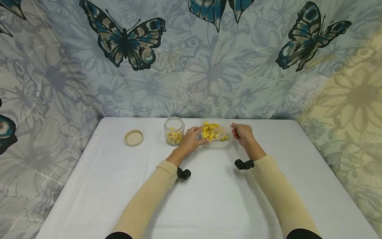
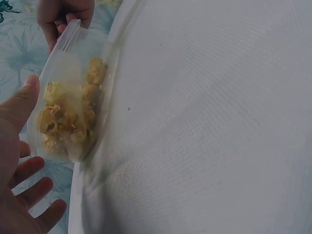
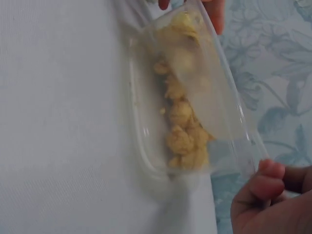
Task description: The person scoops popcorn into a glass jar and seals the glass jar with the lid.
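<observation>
A clear plastic tub (image 1: pixel 215 142) holding yellow popcorn (image 1: pixel 210 131) stands near the table's far edge. My left hand (image 1: pixel 191 138) grips its left end, thumb by the near rim and a finger on the other side; the other fingers spread loosely in the left wrist view. At the tub's right end, my right hand (image 1: pixel 243 133) pinches the narrow end of a translucent spoon-like utensil (image 1: pixel 220 131). Its broad part lies inside the tub among the popcorn (image 3: pixel 180 114). Close to the left hand is a clear glass jar (image 1: pixel 174 123), partly filled with popcorn.
Left of the jar, a round ring-like lid (image 1: pixel 134 137) with a beige rim lies on the white-covered table (image 1: pixel 206 199). A wall covering (image 1: pixel 215 76) with butterflies and flowers rises behind the table. Both wrists carry black camera mounts (image 1: pixel 244 164).
</observation>
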A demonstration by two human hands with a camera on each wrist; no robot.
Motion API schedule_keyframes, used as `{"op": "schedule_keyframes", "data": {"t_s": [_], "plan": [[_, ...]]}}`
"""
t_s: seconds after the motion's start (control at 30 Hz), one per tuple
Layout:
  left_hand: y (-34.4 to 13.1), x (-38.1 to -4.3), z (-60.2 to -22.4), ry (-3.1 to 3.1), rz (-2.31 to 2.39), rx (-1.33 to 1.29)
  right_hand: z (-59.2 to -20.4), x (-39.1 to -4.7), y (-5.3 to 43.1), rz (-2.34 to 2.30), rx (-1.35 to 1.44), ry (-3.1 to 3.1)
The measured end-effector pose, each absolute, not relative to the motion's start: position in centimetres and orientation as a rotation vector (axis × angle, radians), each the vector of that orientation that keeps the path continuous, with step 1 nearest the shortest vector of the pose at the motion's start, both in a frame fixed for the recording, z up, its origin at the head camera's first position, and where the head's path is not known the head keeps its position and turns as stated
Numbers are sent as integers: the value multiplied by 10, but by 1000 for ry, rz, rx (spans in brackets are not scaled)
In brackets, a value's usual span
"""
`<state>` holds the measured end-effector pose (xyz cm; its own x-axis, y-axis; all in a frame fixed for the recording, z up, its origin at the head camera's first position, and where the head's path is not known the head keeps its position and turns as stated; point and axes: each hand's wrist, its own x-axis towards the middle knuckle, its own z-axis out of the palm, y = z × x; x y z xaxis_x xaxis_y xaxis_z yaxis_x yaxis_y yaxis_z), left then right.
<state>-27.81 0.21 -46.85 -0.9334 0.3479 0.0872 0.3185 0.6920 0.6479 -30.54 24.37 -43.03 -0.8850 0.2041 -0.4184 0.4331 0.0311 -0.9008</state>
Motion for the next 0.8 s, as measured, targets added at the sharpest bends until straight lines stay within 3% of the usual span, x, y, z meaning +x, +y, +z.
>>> {"op": "schedule_keyframes", "data": {"t_s": [0.23,0.6,0.8], "plan": [[2,-278,-468,2858,1024,539,-426,-303,250,-1915,461,2080],[2,-279,-466,2830,1059,525,-427,-305,243,-2005,785,1979],[2,-278,-465,2824,1059,526,-427,-304,245,-2110,773,1874]]}}
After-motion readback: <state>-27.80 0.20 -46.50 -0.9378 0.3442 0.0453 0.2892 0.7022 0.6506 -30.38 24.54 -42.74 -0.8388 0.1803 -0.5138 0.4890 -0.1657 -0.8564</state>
